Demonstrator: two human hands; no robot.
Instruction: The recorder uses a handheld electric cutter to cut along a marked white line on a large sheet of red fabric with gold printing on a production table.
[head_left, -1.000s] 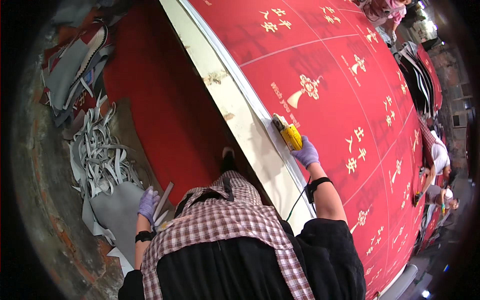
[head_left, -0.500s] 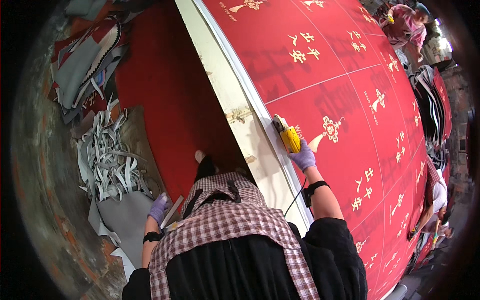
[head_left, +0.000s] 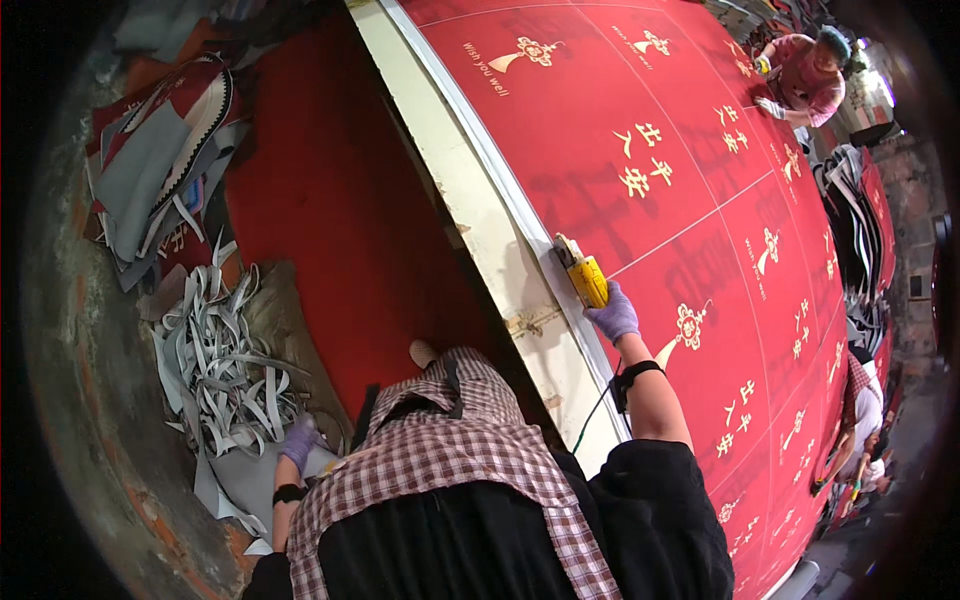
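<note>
In a purple glove, my right hand [head_left: 614, 314] is closed round a yellow hand-held power cutter [head_left: 590, 283]. The cutter's metal head rests at the pale left edge of a large red printed mat sheet [head_left: 570, 105], with a cord trailing back along my forearm. My left hand [head_left: 301, 440], gloved in purple too, is low at my left beside a heap of grey cut strips [head_left: 225, 365]. Its fingers are blurred, and whether anything is in them does not show.
A cream table edge [head_left: 455, 185] runs beside the sheet. Red material [head_left: 300, 180] covers the floor to my left, with grey and red offcuts [head_left: 150, 165] beyond. A co-worker [head_left: 808, 80] leans over the far side; others bend at the right, near stacked mats [head_left: 855, 200].
The printed sheet has shifted down and right in view as I moved forward along its edge with the cutter. My left hand has lowered toward the heap; the grey strip beside it no longer shows.
</note>
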